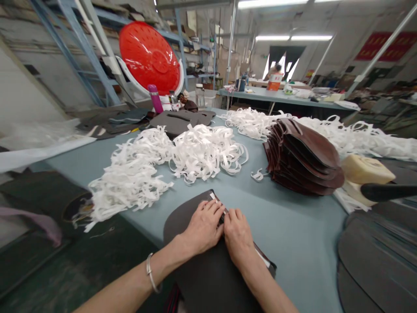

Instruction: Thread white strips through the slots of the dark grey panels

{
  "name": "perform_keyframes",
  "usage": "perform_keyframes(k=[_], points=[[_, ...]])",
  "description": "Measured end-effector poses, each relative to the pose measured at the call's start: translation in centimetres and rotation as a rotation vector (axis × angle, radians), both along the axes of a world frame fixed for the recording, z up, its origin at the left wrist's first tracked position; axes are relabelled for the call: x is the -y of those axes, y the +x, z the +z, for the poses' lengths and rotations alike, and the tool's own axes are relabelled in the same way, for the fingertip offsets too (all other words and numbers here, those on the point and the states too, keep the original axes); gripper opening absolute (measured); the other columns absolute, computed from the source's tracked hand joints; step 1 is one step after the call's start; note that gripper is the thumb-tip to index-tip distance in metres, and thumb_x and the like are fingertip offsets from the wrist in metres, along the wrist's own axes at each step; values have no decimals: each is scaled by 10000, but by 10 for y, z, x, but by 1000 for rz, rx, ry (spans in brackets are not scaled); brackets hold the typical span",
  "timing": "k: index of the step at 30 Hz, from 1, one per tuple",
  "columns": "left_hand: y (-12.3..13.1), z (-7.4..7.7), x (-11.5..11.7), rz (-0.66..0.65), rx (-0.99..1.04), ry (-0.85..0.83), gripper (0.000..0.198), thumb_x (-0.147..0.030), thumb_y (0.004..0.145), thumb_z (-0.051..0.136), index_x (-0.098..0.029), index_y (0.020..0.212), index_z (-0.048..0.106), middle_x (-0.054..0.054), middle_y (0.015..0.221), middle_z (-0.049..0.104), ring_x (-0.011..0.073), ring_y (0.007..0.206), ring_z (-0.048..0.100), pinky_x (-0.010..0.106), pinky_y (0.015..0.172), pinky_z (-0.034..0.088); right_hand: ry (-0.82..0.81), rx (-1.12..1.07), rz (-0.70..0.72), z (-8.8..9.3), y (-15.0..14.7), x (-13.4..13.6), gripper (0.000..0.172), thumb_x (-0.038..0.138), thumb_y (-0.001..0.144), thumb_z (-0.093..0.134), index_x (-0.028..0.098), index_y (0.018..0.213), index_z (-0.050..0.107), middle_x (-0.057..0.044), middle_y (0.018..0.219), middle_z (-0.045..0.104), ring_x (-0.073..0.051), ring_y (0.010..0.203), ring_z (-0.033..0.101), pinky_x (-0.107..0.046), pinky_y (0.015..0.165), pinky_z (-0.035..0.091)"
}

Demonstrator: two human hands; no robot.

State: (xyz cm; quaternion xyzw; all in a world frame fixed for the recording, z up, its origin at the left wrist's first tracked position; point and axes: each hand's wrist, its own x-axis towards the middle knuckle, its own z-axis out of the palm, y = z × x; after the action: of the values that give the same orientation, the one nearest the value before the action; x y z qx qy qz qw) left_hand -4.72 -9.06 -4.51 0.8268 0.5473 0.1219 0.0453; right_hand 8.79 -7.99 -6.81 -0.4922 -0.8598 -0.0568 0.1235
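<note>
A dark grey leather-like panel (pixel 208 269) with a rounded end lies at the table's near edge. Along its right-hand edge runs a folded strip with white tape (pixel 213 196) showing at the far corner and again near the right corner. My left hand (pixel 203 224) rests on the panel, fingers bent together over that edge. Beside it, my right hand (pixel 237 232) is closed with its fingers curled on the same edge, the two hands almost touching. What lies under the fingertips is hidden. A bracelet (pixel 150 271) circles my left wrist.
White tape heaps (pixel 202 152) spread over the blue-green table (pixel 293 234). At right stand stacked dark brown panels (pixel 302 156), a yellowish block (pixel 366 171), a black handle-like object (pixel 391 192) and grey panels (pixel 378 256). A purple bottle (pixel 155 99) stands behind. A person (pixel 276 69) is far off.
</note>
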Motion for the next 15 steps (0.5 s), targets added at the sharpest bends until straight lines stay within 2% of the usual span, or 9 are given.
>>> perform_keyframes(k=[4,6,8,10,12,15], points=[[-7,2,36,59,61,-69,616,-478,823,531,-216,1363,395,81,1456,392,295,1362,273,486,1109,214,4,32,-46,2,9,11,158,21,766,567,164,790,630,-100,831,600,-247,794,505,-346,666,412],[-11,2,52,105,87,-92,707,-528,746,610,-221,1348,401,85,1437,402,303,1340,295,484,1111,213,9,49,-65,2,18,20,176,14,766,562,179,743,620,-91,791,592,-246,770,508,-351,654,404],[-14,4,59,171,103,-85,751,-524,674,681,-217,1311,429,93,1385,441,314,1297,335,491,1100,228,37,53,-58,1,29,29,182,34,775,565,197,705,606,-78,756,583,-250,749,509,-364,644,390],[-17,7,55,230,105,-57,738,-480,634,730,-204,1264,463,104,1316,484,318,1236,386,494,1067,270,82,57,-16,-3,41,39,176,77,784,575,216,679,595,-66,725,577,-258,726,508,-373,625,370],[-19,9,42,249,99,-24,614,-420,652,739,-197,1178,516,101,1229,534,302,1161,442,479,1012,330,128,62,70,-11,50,47,158,137,798,581,234,673,591,-53,702,577,-255,702,511,-365,598,347],[-16,6,18,174,101,6,342,-337,755,683,-202,1048,569,75,1148,592,258,1083,502,428,931,390,235,36,226,-30,58,53,167,201,808,586,249,648,574,-31,653,575,-231,660,526,-336,561,326]])
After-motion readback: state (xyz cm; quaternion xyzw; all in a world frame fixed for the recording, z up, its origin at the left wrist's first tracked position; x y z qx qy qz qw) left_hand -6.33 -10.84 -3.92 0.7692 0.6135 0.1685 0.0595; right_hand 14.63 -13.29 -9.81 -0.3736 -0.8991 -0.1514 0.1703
